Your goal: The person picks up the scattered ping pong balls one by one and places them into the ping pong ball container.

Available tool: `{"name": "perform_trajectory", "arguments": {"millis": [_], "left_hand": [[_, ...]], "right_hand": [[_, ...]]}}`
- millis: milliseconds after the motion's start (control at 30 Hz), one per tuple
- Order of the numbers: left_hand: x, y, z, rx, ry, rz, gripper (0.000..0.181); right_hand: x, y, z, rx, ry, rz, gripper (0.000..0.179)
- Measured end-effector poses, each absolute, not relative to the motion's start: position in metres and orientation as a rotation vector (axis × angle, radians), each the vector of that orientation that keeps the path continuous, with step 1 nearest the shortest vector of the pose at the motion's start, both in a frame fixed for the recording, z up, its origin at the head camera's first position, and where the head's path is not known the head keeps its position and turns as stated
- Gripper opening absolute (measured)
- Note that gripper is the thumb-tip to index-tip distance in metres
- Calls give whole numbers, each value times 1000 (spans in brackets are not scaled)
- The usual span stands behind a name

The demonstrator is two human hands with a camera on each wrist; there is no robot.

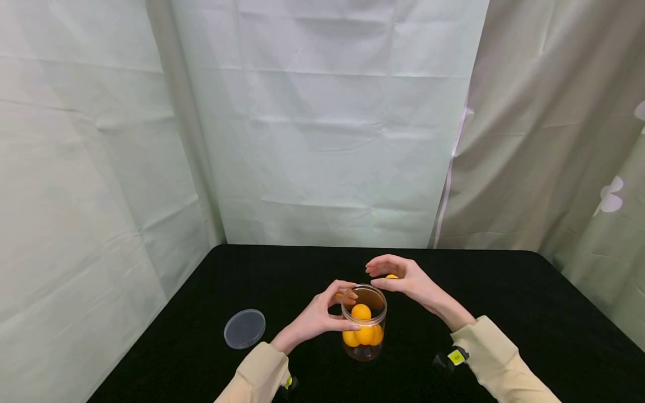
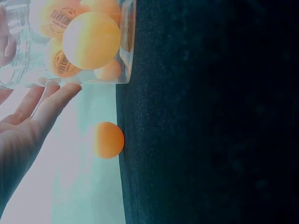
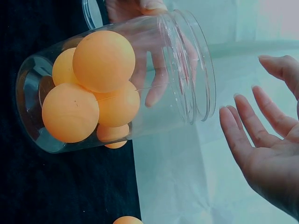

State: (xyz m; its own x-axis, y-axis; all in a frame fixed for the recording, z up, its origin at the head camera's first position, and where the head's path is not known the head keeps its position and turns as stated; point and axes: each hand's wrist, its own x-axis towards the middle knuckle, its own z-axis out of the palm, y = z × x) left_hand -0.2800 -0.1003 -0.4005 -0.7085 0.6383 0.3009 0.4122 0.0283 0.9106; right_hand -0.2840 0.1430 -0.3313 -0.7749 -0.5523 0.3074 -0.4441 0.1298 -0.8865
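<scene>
A clear plastic jar (image 1: 365,352) stands upright and uncovered on the black tabletop, with several orange ping-pong balls (image 1: 361,312) piled in its lower part. My left hand (image 1: 318,318) grips it near the rim, thumb in front and fingers round the back. Just right of and above the mouth is my right hand (image 1: 409,280), its fingers loosely bent and nothing between them in the right wrist view. Past that hand lies one loose ball (image 1: 392,276), mostly covered by it in the head view. Another orange ball (image 1: 340,295) shows partly behind the left fingers.
To the left of the jar a round translucent lid (image 1: 244,329) lies flat on the black-covered table (image 1: 282,268). Pale curtains (image 1: 322,140) hang behind the table and along both sides.
</scene>
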Motion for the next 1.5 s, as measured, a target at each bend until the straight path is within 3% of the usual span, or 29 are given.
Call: {"name": "perform_trajectory", "arguments": {"millis": [700, 1500], "left_hand": [[-280, -99, -399, 1080, 2122, 1749, 60], [-281, -101, -400, 1064, 2160, 1731, 59]], "right_hand": [[-295, 155, -329, -981, 2332, -1758, 31], [-321, 178, -355, -789, 2433, -1816, 41]]}}
